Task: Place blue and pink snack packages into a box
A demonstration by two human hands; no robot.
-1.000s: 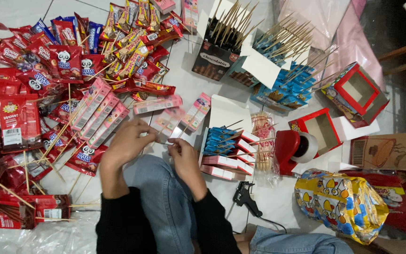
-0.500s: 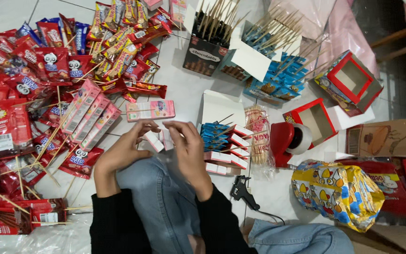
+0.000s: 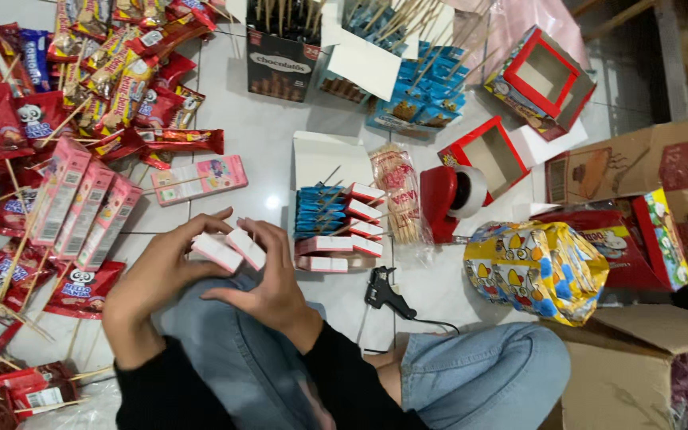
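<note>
My left hand [image 3: 157, 279] and my right hand [image 3: 268, 279] are together above my jeans-clad knee [image 3: 224, 350], gripping two small pink-and-white snack boxes [image 3: 228, 249] side by side. The left fingers press the left box, the right fingers curl over the right one. Just right of my hands lies a white carton [image 3: 320, 159] with a stack of similar small boxes on skewers [image 3: 336, 227]. A single pink snack box [image 3: 199, 179] lies on the floor above my hands.
Red and pink snack packs on sticks [image 3: 65, 159] cover the floor at left. A black glue gun [image 3: 384, 295], a red tape dispenser [image 3: 449, 199], a skewer pack [image 3: 396, 191], a yellow bag [image 3: 539, 267] and cardboard boxes [image 3: 639, 167] lie right.
My hands drew back toward my knee with the small boxes between them. The view shifted, so the floor items now sit further left and higher.
</note>
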